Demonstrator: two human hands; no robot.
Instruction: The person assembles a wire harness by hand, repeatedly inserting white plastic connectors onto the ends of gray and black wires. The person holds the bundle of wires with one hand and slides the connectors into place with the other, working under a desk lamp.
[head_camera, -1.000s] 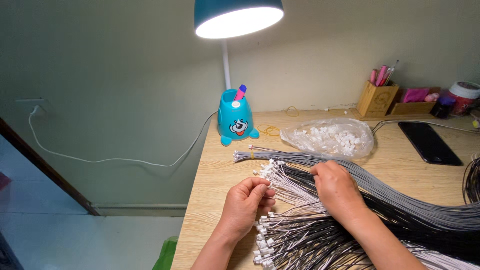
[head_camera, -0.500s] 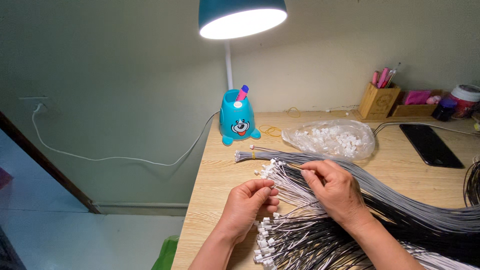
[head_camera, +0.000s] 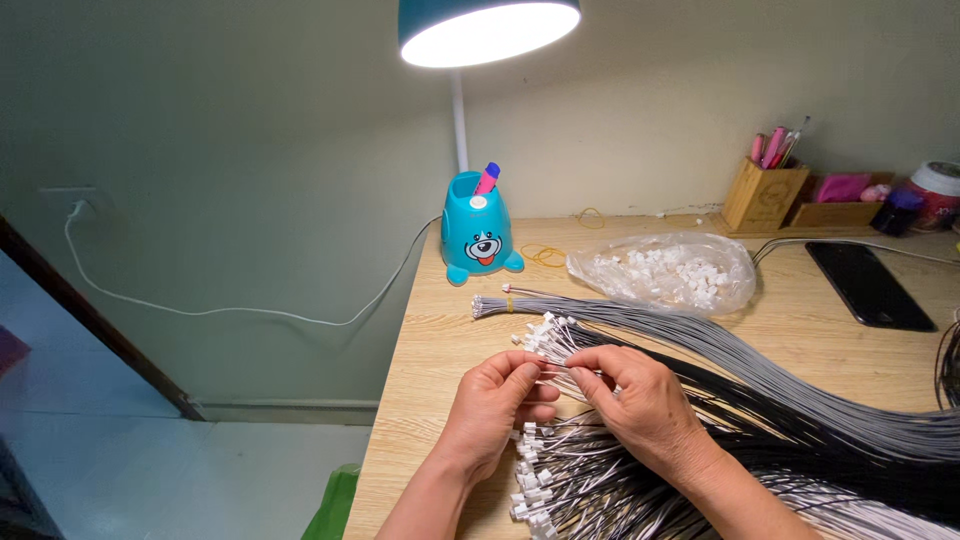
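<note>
My left hand (head_camera: 497, 405) and my right hand (head_camera: 640, 398) meet over a wooden desk (head_camera: 440, 340). Between their fingertips they pinch a thin wire with a small white connector (head_camera: 553, 368). Under the hands lies a fan of wires tipped with white connectors (head_camera: 560, 470). A long bundle of grey wires (head_camera: 700, 340) runs from the desk's middle toward the right, beside black wires (head_camera: 800, 420). A clear plastic bag of small white connectors (head_camera: 665, 272) lies behind the bundle.
A teal bear-shaped lamp base and pen holder (head_camera: 480, 232) stands at the back left, its shade (head_camera: 488, 28) lit overhead. A black phone (head_camera: 868, 284) lies at the right. Wooden pen holders (head_camera: 765, 190) and jars line the back wall. Yellow rubber bands (head_camera: 545, 256) lie near the lamp.
The two hands have come closer together, and the fingertips now pinch one wire end between them. The view has shifted slightly.
</note>
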